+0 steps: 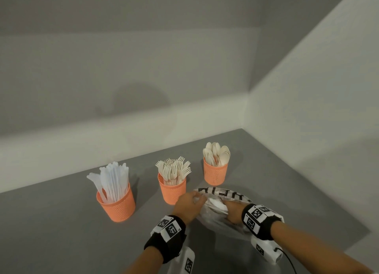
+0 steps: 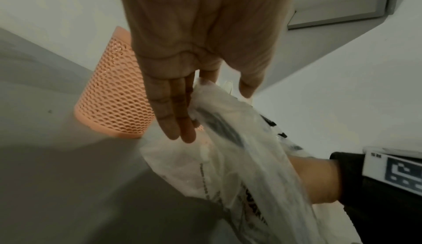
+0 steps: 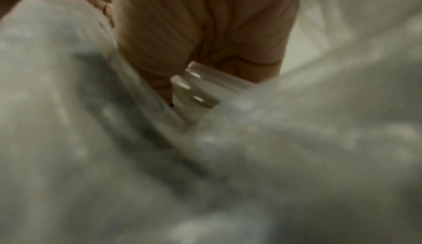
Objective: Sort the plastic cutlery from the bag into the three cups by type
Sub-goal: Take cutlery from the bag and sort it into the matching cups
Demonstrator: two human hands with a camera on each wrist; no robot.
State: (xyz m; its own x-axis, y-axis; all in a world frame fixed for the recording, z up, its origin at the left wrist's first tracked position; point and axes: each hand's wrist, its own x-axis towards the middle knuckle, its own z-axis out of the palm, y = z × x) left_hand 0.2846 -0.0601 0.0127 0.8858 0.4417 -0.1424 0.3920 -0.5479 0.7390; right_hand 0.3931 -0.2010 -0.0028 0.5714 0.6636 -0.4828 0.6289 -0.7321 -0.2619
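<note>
Three orange mesh cups stand in a row: clear knives in the left cup [image 1: 115, 205], forks in the middle cup [image 1: 172, 192], spoons in the right cup [image 1: 215, 172]. A thin plastic bag [image 1: 224, 194] with black lettering lies in front of the fork and spoon cups. My left hand [image 1: 193, 200] pinches the bag's rim [image 2: 206, 87] between thumb and forefinger, its other fingers [image 2: 175, 109] straight. My right hand [image 1: 230, 211] is inside the bag. In the right wrist view, pale cutlery handles [image 3: 194, 92] stick out under my palm [image 3: 205, 31]; its fingers are hidden, and the cutlery's type is unclear.
The grey tabletop [image 1: 61, 232] sits in a corner, with white walls [image 1: 307, 109] behind and to the right. In the left wrist view the fork cup [image 2: 114, 94] stands just left of my fingers. My right forearm [image 2: 315, 179] passes under the bag's film.
</note>
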